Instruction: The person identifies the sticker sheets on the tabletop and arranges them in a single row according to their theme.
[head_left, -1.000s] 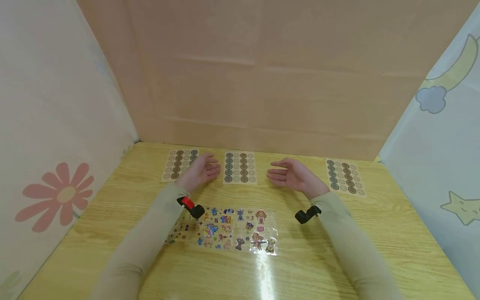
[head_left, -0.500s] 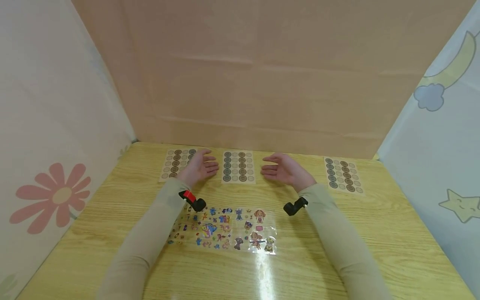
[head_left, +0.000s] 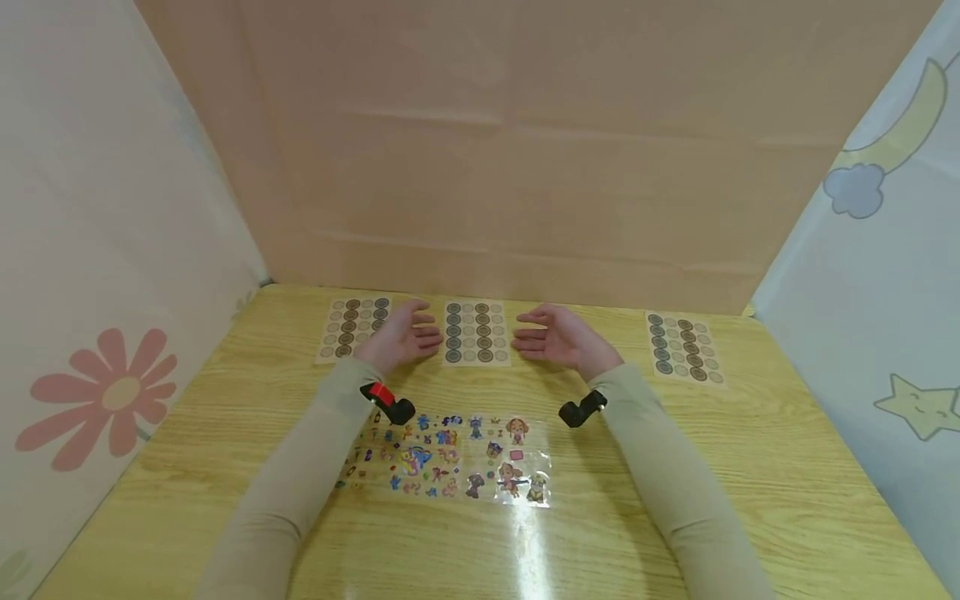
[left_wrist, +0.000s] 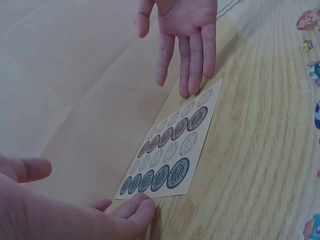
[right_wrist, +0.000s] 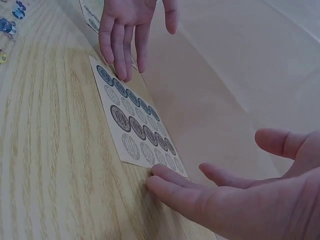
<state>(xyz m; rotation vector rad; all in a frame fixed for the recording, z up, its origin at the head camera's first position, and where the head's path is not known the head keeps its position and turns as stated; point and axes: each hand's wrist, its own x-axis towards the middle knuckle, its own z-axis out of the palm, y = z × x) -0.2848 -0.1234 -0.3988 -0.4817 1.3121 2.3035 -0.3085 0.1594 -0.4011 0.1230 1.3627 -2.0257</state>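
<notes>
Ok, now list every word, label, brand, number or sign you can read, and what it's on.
None readable.
Middle sheet: printed marks, too small and blurred.
Left sheet and right sheet: too small to read.
Cartoon stickers: no readable text.

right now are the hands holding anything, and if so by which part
Nothing is held: the left hand and right hand are empty, on either side of the middle sheet of printed circles.
</notes>
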